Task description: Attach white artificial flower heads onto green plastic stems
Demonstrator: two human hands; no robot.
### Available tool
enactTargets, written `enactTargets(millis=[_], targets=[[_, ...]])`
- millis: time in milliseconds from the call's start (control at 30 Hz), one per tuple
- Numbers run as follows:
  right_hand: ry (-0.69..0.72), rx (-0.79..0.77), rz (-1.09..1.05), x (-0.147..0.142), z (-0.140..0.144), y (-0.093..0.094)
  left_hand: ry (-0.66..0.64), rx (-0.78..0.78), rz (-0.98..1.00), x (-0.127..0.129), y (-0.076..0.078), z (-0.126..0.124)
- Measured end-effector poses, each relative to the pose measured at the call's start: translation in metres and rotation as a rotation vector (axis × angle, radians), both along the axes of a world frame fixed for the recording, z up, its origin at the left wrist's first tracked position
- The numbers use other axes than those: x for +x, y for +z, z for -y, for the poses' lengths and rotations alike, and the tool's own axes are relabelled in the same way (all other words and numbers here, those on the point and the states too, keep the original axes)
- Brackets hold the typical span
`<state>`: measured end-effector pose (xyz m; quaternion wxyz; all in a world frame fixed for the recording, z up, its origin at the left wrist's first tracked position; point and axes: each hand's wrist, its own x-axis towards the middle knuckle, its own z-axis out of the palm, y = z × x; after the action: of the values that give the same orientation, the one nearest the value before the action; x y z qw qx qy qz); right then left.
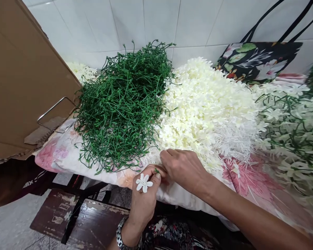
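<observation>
My left hand (146, 194), with a metal watch on the wrist, is closed round a green plastic stem. One white artificial flower (144, 183) shows over its knuckles, and a green stem tip (157, 170) pokes out by the thumb. Pressed close beside it, my right hand (181, 168) is closed with its fingertips bent down; whatever lies in them is hidden. Behind my hands rise a tangled heap of green artificial stems (122, 104) and, to its right, a heap of cream-white artificial petals (198, 104) with thin white stamens (234, 139) at its front.
A cardboard box (23, 80) stands at the left, with a bent metal wire (56, 109) near it. Assembled white flowers on green stems (294, 132) lie at the right. A floral tote bag (258, 62) leans on the tiled wall. Below is a worn brown bench (99, 225).
</observation>
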<state>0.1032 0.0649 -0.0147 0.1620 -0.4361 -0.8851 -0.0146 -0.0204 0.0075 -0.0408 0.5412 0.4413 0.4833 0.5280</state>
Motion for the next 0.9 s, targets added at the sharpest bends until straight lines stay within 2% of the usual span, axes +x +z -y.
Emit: enactTargets(millis=[100,167,300,400,500,633,700,800,900], targets=[[-0.006,-0.063,-0.259,0.012,0.003,-0.001,0.013,-0.010,0.019,-0.001,-0.001,-0.001],[-0.043,-0.228,-0.529,0.023,0.007,0.001,0.018,-0.037,0.042,-0.001,-0.001,-0.001],[-0.185,-0.655,-1.009,0.037,0.018,0.007,0.018,-0.107,0.107,0.004,0.003,0.001],[-0.263,-0.809,-1.245,0.039,0.029,0.007,0.039,-0.117,0.141,0.015,0.011,0.001],[-0.287,-0.768,-1.351,0.036,0.041,0.001,0.008,-0.183,0.244,0.030,0.018,0.000],[-0.260,-0.578,-1.232,0.039,0.056,-0.008,0.012,-0.293,0.342,0.040,0.019,-0.001],[-0.236,-0.430,-1.107,0.045,0.060,-0.009,0.005,-0.271,0.269,0.039,0.018,-0.001],[-0.121,-0.198,-0.898,0.057,0.063,-0.006,-0.076,-0.150,0.012,0.033,0.022,-0.001],[0.061,-0.121,-0.743,0.066,0.063,-0.003,-0.210,-0.080,-0.208,0.030,0.033,-0.003]])
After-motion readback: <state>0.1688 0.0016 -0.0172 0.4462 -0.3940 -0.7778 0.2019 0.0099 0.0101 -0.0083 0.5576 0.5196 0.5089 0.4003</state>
